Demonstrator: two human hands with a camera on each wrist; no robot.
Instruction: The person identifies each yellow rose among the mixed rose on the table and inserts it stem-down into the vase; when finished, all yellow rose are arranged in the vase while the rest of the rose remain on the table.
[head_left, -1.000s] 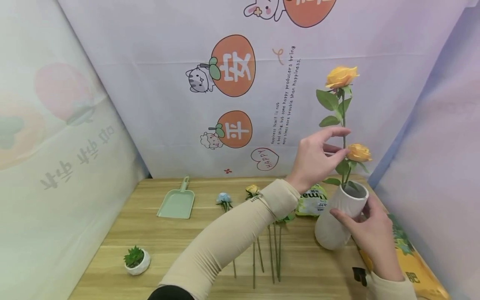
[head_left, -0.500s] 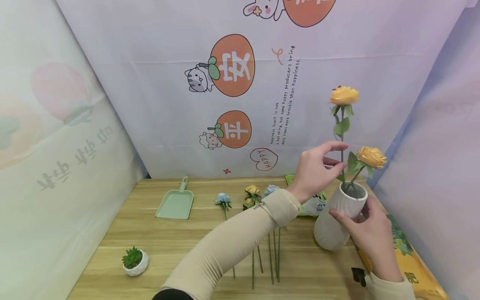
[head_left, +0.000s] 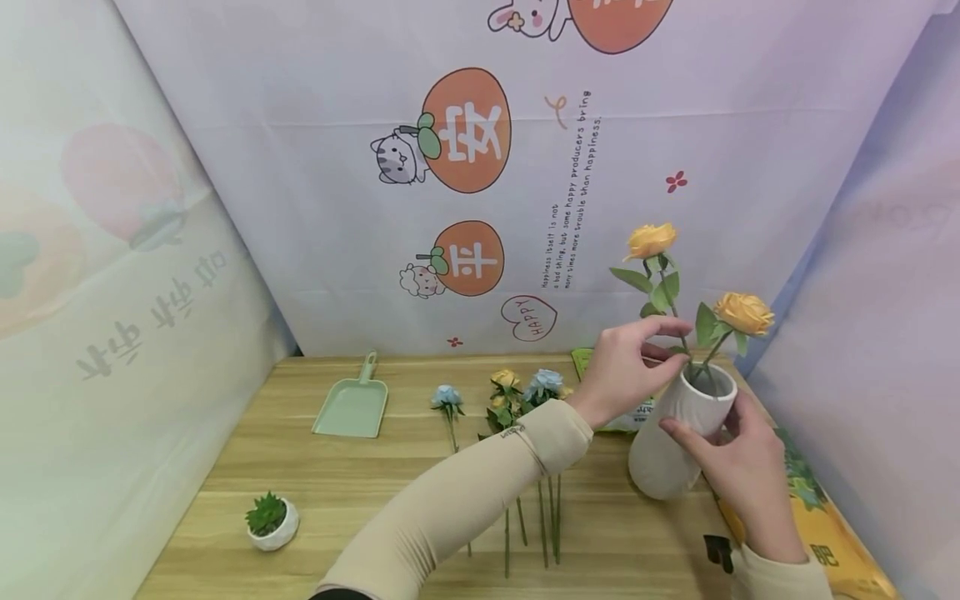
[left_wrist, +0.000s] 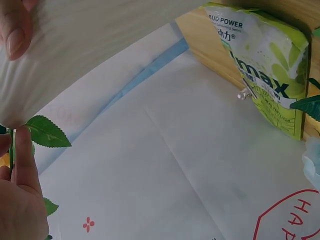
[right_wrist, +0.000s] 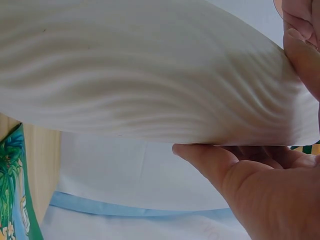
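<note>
My left hand (head_left: 630,367) pinches the stem of a yellow rose (head_left: 651,242) just above the mouth of a white ribbed vase (head_left: 663,454). The stem runs down into the opening, and its lower end is hidden. A second yellow rose (head_left: 744,313) stands in the same vase, leaning right. My right hand (head_left: 750,479) grips the vase near its rim, thumb in front and the other fingers round the far side. The vase is tilted. In the left wrist view, a green leaf (left_wrist: 49,131) shows beside the left fingers. Ribbed vase wall (right_wrist: 150,75) fills much of the right wrist view.
Several blue and yellow roses (head_left: 545,383) lie on the wooden table (head_left: 375,475), partly under the left sleeve. A green dustpan (head_left: 352,410) and potted succulent (head_left: 273,527) are at left. A green-white bag (left_wrist: 267,75) is behind the vase, a yellow bag (head_left: 832,542) at right.
The left hand has moved down with its yellow rose, whose stem now reaches deeper into the vase and whose bloom tips left. The other rose has leaned right. The right hand stays on the vase.
</note>
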